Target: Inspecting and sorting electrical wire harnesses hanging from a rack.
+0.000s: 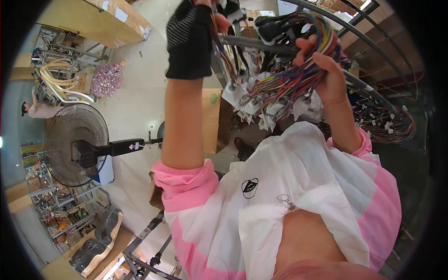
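My right hand [324, 70] grips a thick bundle of many-coloured wires [298, 77] with white connectors [261, 109] and tags hanging from it. The bundle drapes over a curved metal rail [359, 84]. My left hand [191, 35], in a black fingerless glove, is raised at the top and pinches several thin wires [219, 42] that run down toward the bundle. Both forearms come up from pink sleeves and a white and pink apron.
A black standing fan [77, 144] is at the left, with wire racks of parts [56, 205] below it and cardboard boxes [100, 18] at the top left. Another wire harness [392, 126] hangs on the right. Another person [37, 109] stands at the far left.
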Motion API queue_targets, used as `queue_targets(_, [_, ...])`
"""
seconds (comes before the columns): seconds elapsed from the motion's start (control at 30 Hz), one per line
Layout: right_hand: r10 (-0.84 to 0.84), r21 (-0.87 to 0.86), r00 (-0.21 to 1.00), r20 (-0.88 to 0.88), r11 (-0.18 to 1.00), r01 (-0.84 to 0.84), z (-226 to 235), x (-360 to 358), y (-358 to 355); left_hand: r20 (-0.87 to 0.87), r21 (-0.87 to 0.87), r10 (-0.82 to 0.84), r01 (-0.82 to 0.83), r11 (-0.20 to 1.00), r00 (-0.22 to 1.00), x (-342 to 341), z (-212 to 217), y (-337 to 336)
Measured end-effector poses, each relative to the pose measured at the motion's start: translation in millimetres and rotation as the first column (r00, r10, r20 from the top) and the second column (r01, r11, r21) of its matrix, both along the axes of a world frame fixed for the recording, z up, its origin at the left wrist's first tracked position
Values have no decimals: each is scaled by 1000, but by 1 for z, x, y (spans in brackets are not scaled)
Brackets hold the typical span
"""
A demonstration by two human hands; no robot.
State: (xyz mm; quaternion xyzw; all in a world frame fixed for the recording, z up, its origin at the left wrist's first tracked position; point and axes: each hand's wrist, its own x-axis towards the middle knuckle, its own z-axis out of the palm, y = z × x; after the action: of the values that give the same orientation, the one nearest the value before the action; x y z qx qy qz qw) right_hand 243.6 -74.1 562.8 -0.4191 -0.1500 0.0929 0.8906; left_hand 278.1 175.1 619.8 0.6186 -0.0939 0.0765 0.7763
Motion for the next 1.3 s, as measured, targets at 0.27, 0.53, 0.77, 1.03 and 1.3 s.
queue_targets(0.27, [-30, 6, 999, 41, 1000, 30, 24, 6, -5, -18, -69, -426, 424, 903, 905, -23, 42, -37])
queue_targets(0.53, [-174, -125, 984, 25, 976, 176, 23, 22, -51, 305, 421, -493, 349, 837, 815, -1, 47, -75])
queue_targets(0.77, [-178, -100, 981, 74, 978, 185, 31, 34, -59, 427, 553, -344, 59, 831, 836, 9, 43, -92])
queue_targets(1.03, [-324, -101, 935, 143, 935, 339, 43, 30, -34, 494, 551, -235, -92, 830, 837, 16, 44, -109])
queue_targets(1.3, [-302, -134, 952, 51, 943, 306, 44, 32, -37, 474, 168, -189, 123, 978, 860, -9, 33, -78])
